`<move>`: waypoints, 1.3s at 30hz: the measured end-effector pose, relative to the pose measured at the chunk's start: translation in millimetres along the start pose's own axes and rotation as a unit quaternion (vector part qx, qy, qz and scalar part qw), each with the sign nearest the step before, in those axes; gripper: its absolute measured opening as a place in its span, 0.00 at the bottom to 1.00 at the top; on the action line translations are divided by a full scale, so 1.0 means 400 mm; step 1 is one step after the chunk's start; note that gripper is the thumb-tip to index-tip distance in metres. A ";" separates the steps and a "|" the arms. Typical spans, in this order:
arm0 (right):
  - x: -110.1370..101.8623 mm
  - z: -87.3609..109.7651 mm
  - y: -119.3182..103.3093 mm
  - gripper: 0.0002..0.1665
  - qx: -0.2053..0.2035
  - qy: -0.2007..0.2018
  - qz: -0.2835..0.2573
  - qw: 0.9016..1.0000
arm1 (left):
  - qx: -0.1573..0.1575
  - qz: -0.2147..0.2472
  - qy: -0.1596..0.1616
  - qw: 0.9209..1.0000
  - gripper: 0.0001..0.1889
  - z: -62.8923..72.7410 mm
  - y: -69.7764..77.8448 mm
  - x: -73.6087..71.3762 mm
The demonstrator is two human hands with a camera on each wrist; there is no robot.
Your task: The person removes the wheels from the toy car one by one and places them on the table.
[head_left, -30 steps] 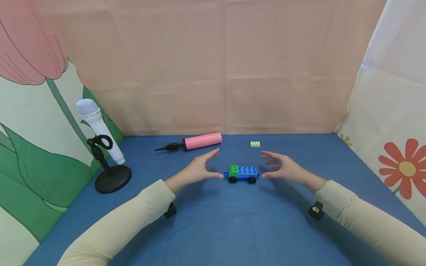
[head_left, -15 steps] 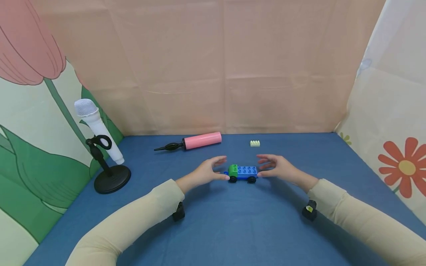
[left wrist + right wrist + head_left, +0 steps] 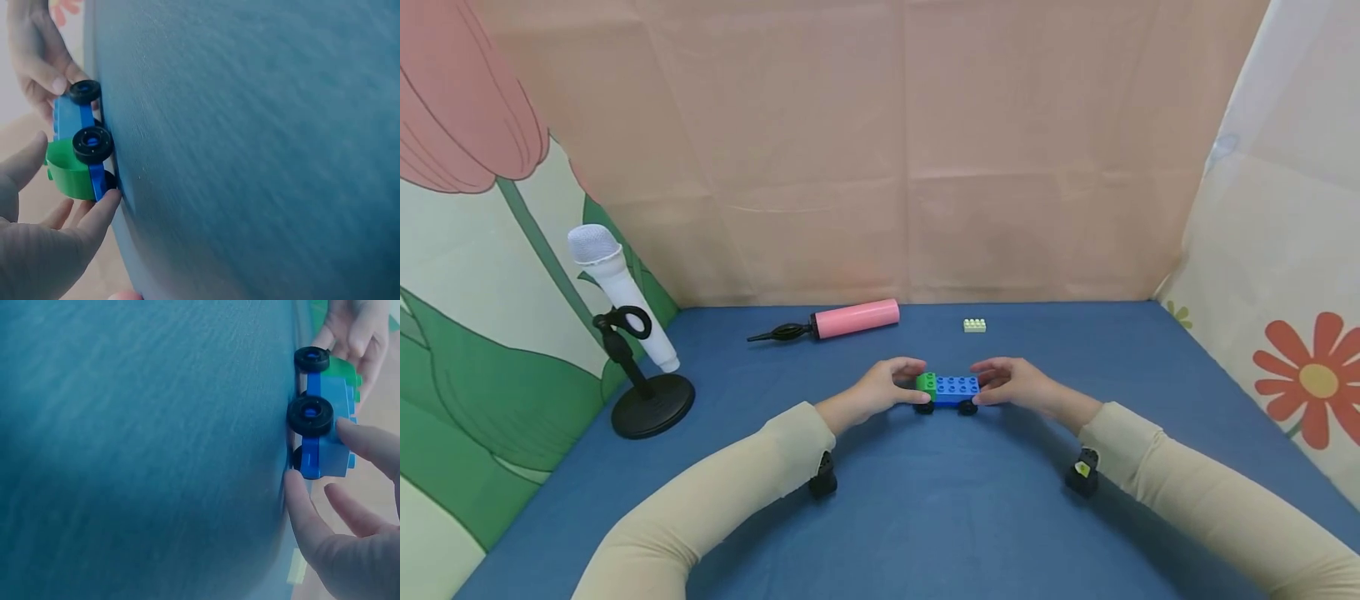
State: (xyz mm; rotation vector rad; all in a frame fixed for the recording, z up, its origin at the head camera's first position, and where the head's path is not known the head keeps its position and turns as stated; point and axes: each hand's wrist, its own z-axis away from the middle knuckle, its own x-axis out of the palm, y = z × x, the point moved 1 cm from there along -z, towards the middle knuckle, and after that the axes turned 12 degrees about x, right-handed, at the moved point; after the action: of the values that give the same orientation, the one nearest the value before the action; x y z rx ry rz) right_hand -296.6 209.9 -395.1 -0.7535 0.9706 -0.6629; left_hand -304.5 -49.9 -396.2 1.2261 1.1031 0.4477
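A toy car [image 3: 957, 387] made of building bricks stands on its black wheels, with a green block at its left end and a blue studded body. My left hand [image 3: 883, 390] curves around the green end, its thumb overlapping the near side in the head view. In the left wrist view, those fingertips lie close about the green block [image 3: 70, 172]. At the blue end is my right hand [image 3: 1017, 387], fingers parted. The right wrist view has its thumb tip against the blue body [image 3: 334, 400] and the other fingertips just beyond the car's end.
A pale yellow brick [image 3: 974, 326] lies behind the car on the blue tablecloth [image 3: 955, 500]. Back left of it is a pink hand pump [image 3: 857, 318] with a black nozzle. A white microphone [image 3: 628, 287] leans in a black stand [image 3: 653, 406] at the left.
Both hands have moved inward along the table, left hand rightward and right hand leftward, until they meet the car's ends. The car stays where it was.
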 end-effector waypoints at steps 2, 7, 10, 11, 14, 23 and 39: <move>0.003 -0.002 -0.003 0.37 0.002 0.002 0.001 1.000 | 0.002 -0.002 0.004 1.000 0.31 -0.002 0.001 0.004; 0.005 -0.003 -0.010 0.32 0.007 0.017 0.009 1.000 | -0.006 -0.008 0.014 1.000 0.26 -0.005 0.005 0.012; 0.004 -0.002 -0.012 0.30 0.006 0.024 0.009 1.000 | -0.012 -0.012 0.023 1.000 0.24 -0.006 0.006 0.016; 0.004 -0.002 -0.013 0.30 0.006 0.026 0.007 1.000 | -0.012 -0.014 0.025 1.000 0.23 -0.007 0.006 0.016; 0.002 0.000 -0.014 0.29 0.004 0.029 -0.005 1.000 | -0.007 -0.023 0.031 0.999 0.21 -0.008 0.011 0.015; 0.001 0.009 -0.051 0.30 -0.001 0.046 -0.033 0.998 | 0.004 -0.034 0.058 0.998 0.19 -0.011 0.041 -0.015; -0.020 0.013 -0.133 0.30 -0.030 0.059 -0.095 0.993 | 0.014 -0.002 0.091 0.996 0.20 -0.004 0.093 -0.075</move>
State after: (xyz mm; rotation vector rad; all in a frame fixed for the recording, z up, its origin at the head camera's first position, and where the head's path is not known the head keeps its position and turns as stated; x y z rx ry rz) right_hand -303.5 186.9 -346.6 -0.8757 1.0379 -0.8554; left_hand -309.4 -59.8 -349.6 1.2245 1.2701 0.5516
